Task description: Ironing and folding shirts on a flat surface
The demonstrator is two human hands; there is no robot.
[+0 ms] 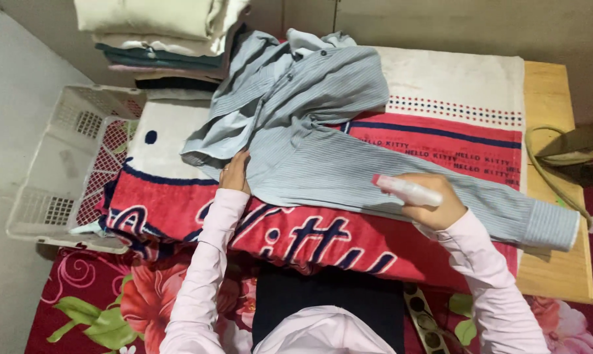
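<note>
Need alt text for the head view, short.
A person's left hand presses flat on a pale blue striped shirt spread over a red and white printed towel, while the right hand holds a small clear spray bottle with a pink cap above its sleeve. A stack of folded clothes and a white plastic basket sit at the left.

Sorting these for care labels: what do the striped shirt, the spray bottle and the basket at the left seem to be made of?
Striped shirt: thin woven cloth, matte; it creases and drapes softly. Spray bottle in the right hand: likely plastic, pale translucent body, pink cap. Basket: white moulded plastic, judging by its rigid lattice walls.
</note>
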